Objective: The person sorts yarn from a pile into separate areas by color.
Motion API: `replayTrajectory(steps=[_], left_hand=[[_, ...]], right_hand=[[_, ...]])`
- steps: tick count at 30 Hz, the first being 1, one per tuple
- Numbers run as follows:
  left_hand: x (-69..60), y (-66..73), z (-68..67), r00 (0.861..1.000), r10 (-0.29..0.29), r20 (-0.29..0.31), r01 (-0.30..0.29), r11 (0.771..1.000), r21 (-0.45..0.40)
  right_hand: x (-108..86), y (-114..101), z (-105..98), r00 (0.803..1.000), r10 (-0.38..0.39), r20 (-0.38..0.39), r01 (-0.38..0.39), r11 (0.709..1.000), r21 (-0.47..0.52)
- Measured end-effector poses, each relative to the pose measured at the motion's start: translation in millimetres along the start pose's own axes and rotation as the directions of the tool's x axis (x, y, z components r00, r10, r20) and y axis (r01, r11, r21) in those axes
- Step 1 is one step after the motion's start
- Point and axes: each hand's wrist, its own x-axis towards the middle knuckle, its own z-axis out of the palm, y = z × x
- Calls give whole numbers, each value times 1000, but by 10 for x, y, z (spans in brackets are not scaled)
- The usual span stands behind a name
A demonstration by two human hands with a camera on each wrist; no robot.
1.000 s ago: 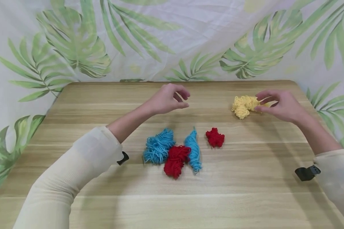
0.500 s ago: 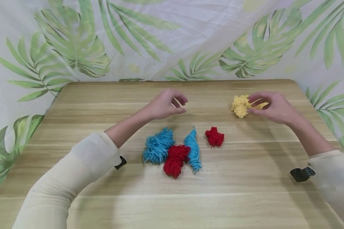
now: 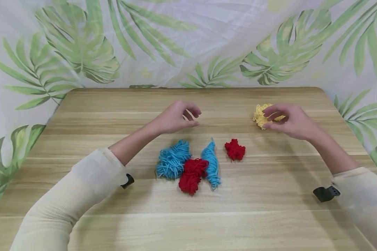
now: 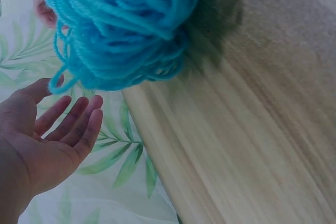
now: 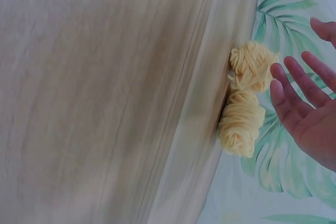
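My left hand [image 3: 177,118] hovers over the table's far middle, fingers loosely bent, holding nothing. Nearer to me lie a thick blue yarn bundle [image 3: 173,160], a red yarn bundle [image 3: 193,177] beside it, and a slim twisted blue skein [image 3: 211,165]. A small red yarn clump [image 3: 235,150] sits apart, to their right. My right hand [image 3: 290,122] hangs in front of the yellow yarn [image 3: 259,116], partly hiding it; the fingers are relaxed and grip nothing. From the right wrist, the yellow yarn shows as two bundles, one wound [image 5: 241,124] and one looser [image 5: 253,65].
The wooden table [image 3: 254,223] has rounded far corners. A white cloth with green leaf prints [image 3: 220,38] hangs behind and around it. Dark wrist cameras [image 3: 326,193] stick out under both cream sleeves [image 3: 94,170].
My right hand has drifted left across the yellow yarn, covering more of it. My left hand has moved slightly left and toward me. The yarn bundles have stayed put.
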Motion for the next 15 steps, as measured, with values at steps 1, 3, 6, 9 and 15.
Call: replayTrajectory(steps=[1,3,6,9,15], left_hand=[[-2,-8,3,1000,4,2,-4,1000,-2],[-8,-20,7,1000,13,6,-13,1000,-1],[-16,-47,15,1000,24,15,-24,1000,0],[-25,-74,20,999,30,22,-30,1000,3],[-43,-85,29,999,40,33,-40,999,1]], right_hand=[[-1,-3,11,1000,-12,6,12,1000,0],[1,-12,36,999,-30,17,30,1000,1],[11,-33,69,998,-61,32,62,998,-11],[31,-54,103,996,-73,43,73,997,-7],[45,-96,155,995,-68,69,68,998,7]])
